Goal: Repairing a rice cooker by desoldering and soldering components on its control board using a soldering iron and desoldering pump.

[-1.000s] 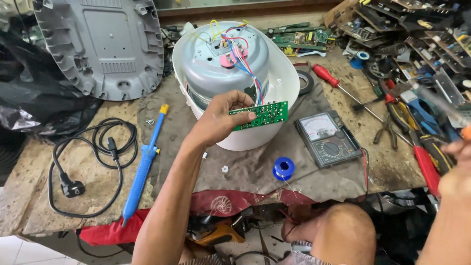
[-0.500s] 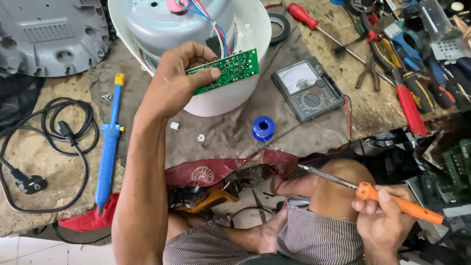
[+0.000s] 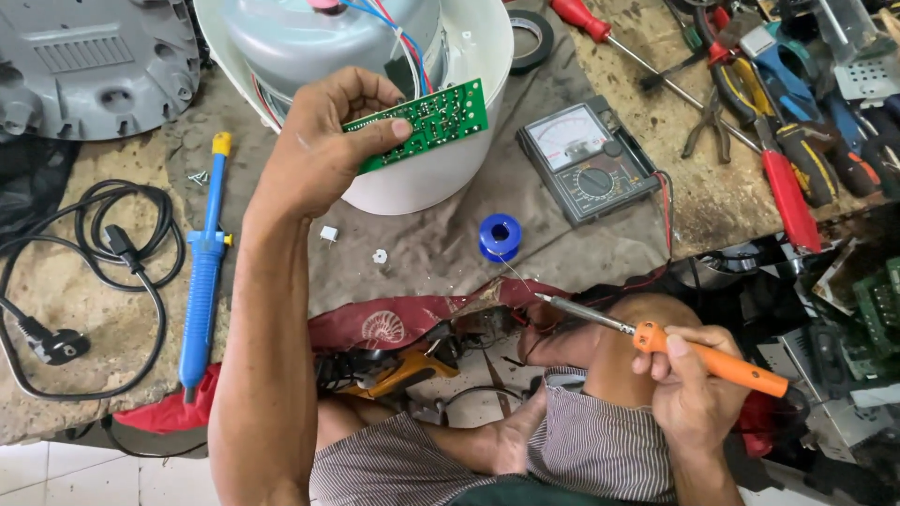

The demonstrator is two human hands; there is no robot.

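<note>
Firmly, left hand [image 3: 319,155] pinches flat green circuit board [image 3: 427,122].

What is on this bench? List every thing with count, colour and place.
circuit board: 1, green, held over the white appliance shell
soldering iron: 1, orange handle, below the bench edge
solder spool: 1, blue, on the cloth
meter: 1, grey, right of the shell
desoldering pump: 1, blue, left of the shell
power cord: 1, black, far left
screwdriver: 1, red, top
tape roll: 1, black, top
pliers: several, right
left hand: holds the board
right hand: holds the iron
</note>
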